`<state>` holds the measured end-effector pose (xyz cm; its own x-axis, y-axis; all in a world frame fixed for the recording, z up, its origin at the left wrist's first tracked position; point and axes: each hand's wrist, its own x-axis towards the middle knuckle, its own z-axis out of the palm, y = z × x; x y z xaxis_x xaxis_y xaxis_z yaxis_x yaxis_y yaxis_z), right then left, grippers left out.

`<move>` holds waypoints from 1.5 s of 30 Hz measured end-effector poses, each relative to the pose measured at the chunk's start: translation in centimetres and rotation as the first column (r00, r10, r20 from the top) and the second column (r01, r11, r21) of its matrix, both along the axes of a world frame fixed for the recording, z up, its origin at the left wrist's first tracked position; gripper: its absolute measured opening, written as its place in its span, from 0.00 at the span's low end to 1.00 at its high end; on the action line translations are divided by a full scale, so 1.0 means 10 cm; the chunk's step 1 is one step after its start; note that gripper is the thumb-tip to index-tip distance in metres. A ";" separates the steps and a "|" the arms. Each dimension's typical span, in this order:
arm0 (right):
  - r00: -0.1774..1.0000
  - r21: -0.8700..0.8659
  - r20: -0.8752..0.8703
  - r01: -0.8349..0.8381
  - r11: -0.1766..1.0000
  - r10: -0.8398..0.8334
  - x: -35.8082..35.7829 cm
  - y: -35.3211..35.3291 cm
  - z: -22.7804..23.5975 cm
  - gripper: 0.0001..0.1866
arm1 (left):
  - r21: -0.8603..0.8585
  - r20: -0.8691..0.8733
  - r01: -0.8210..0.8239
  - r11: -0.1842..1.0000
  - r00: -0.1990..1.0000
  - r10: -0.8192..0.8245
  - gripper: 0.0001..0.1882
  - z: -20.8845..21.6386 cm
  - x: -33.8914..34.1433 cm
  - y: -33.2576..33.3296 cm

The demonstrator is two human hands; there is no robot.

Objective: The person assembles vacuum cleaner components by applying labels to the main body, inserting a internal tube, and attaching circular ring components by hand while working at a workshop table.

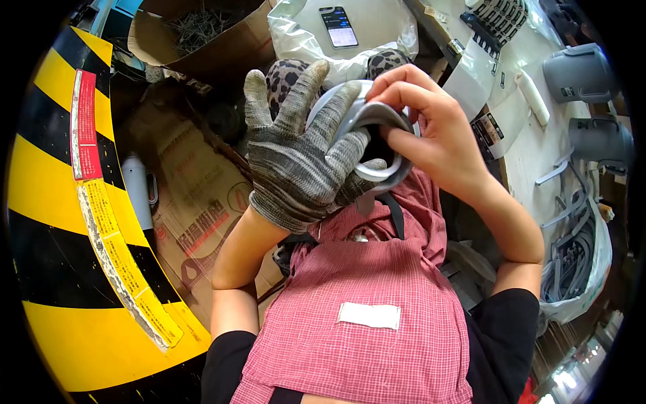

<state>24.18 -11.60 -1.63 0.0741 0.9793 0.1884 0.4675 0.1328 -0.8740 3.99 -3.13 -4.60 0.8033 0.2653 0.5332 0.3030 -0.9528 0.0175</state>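
Observation:
In front of my apron a grey plastic jug (369, 190) is held tilted, its round, dark mouth toward me. My left hand (296, 151), in a striped grey knit glove, lies along its left side. Two gloved fingers stretch away from the jug while others rest on its rim. Bare, my right hand (437, 128) grips the far right rim, thumb at the inner edge and fingers curled over the outside. A curved grey band shows along the rim there; whether it is a separate piece I cannot tell. The jug's lower body is mostly hidden.
A black-and-yellow striped panel (67, 269) stands at left, beside a grey bottle (136, 192). Ahead are a carton of thin metal pieces (202, 30) and a phone (338, 27) on plastic. At right, a table carries grey jugs (580, 73); a bag of grey strips (572, 269) is nearer.

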 end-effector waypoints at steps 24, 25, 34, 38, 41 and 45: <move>0.611 -0.026 0.788 -0.092 0.995 0.077 0.05 0.10 -0.15 0.03 | 0.031 -0.187 -0.172 0.985 0.967 0.174 0.35 -0.33 0.36 -0.27; 0.616 -0.022 0.784 -0.094 0.995 0.075 0.05 0.11 -0.14 0.03 | 0.041 -0.179 -0.178 0.983 0.967 0.182 0.35 -0.35 0.35 -0.26; 0.670 -0.040 0.709 -0.278 0.960 0.223 0.34 -0.16 -0.06 0.11 | -0.756 0.237 0.225 0.615 0.970 -0.063 0.31 -0.36 0.35 -0.30; 0.670 -0.072 0.704 -0.261 0.963 0.235 0.22 -0.25 -0.02 0.09 | -0.812 0.332 0.271 0.516 0.943 0.027 0.27 -0.41 0.37 -0.28; 0.789 -0.125 0.546 -0.255 0.959 0.281 0.29 -0.19 -0.01 0.06 | -0.712 0.240 0.151 0.686 0.970 0.036 0.28 -0.48 0.42 -0.33; 0.889 -0.139 0.347 -0.268 0.954 0.300 0.38 -0.20 -0.04 0.06 | -0.702 0.240 0.173 0.691 0.971 0.000 0.28 -0.52 0.40 -0.30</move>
<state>27.97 -13.64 -2.07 -0.2663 0.9617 0.0645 0.7053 0.2401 -0.6670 7.98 -6.11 -9.80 0.7374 0.5688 0.3643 0.1262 -0.6459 0.7529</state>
